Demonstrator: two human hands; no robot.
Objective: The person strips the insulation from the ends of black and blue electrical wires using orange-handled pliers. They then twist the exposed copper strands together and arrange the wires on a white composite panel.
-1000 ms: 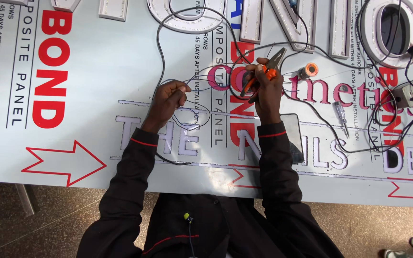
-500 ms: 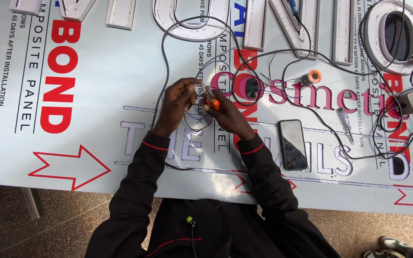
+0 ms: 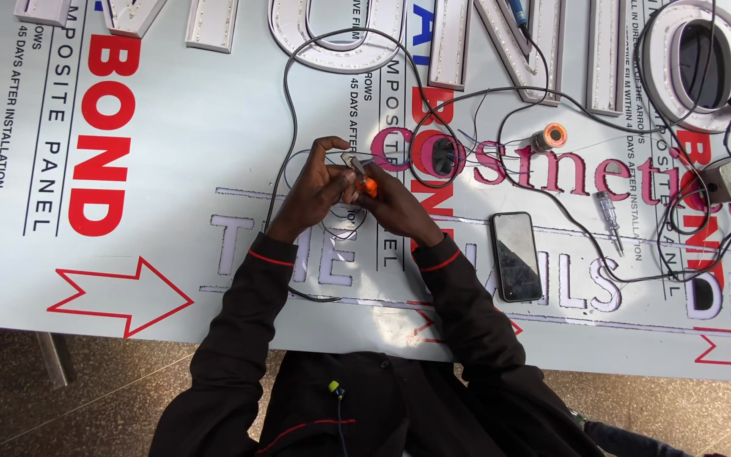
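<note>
Both hands met over the sign panel [image 3: 196, 144]: left hand [image 3: 315, 188] pinched a wire [image 3: 291, 101]; right hand [image 3: 395, 203] gripped orange-handled pliers [image 3: 359, 172].

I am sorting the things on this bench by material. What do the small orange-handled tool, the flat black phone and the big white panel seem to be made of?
Small orange-handled tool: probably metal jaws, grey and shiny, with orange plastic grips.
Flat black phone: a glass face, judging by its glossy reflection.
Big white panel: smooth and faintly shiny, likely a film-covered sheet; its core is not visible.
</note>
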